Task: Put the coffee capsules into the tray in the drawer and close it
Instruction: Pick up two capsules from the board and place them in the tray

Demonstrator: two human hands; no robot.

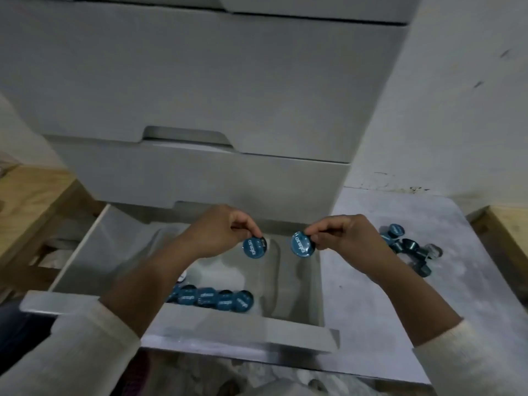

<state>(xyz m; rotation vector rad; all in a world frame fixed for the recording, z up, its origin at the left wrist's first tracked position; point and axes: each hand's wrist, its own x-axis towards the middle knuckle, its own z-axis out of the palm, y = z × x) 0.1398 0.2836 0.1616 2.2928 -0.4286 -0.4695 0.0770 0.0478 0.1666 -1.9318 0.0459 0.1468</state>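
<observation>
Cream sleeves (85,347) frame both hands: left hand (220,232) and right hand (343,232) each pinch a round blue foil-lidded coffee capsule (254,247) (303,244) above the open grey drawer (183,324), whose clear tray (274,270) holds a capsule row (217,300). Loose capsules (408,247) lie on the pale tabletop (371,281), beside a white wall (457,95).

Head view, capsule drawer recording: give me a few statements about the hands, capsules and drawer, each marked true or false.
1. Each hand holds one blue capsule. True: the left hand pinches the left capsule, the right hand pinches the right capsule.
2. The drawer is closed. False: it stands pulled open.
3. A row of capsules already lies in the drawer near its front. True.
4. No capsules remain outside the drawer. False: a loose pile of capsules lies on the surface to the right.
</observation>
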